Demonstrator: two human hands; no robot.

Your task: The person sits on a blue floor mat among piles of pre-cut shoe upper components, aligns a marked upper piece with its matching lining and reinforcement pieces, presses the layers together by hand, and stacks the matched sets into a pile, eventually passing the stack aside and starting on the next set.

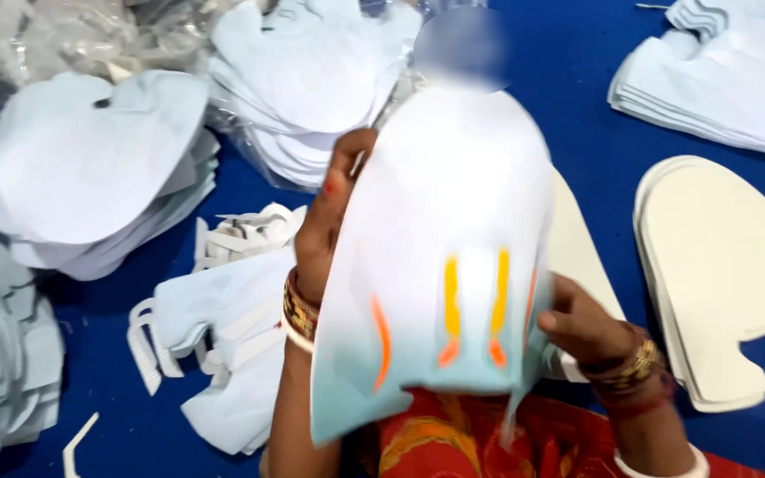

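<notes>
The white, bell-shaped foam sheet with yellow and orange curved slits is held up in front of the camera, tilted, its long axis running from the rounded top far from the person down to the pale blue lower edge near the person's red patterned clothing. The left hand closes on the sheet's left edge high up, fingers wrapped behind it and thumb along the rim; the right hand pinches the sheet's right edge lower down, nearer the slits. So both hands grip the same sheet, the left toward its top, the right toward its bottom. Beneath and to the right of the sheet lies a cream-coloured stack of flat foam cut-outs on the blue table covering. To the sheet's left lie loose white cut pieces with comb-like edges, and beyond them a pile of pale blue-white rounded cut-outs. Behind the sheet's top sits another heap of white cut-outs in clear plastic, with a further stack up to the right. Bare blue surface shows between the sheet and that far right stack.
</notes>
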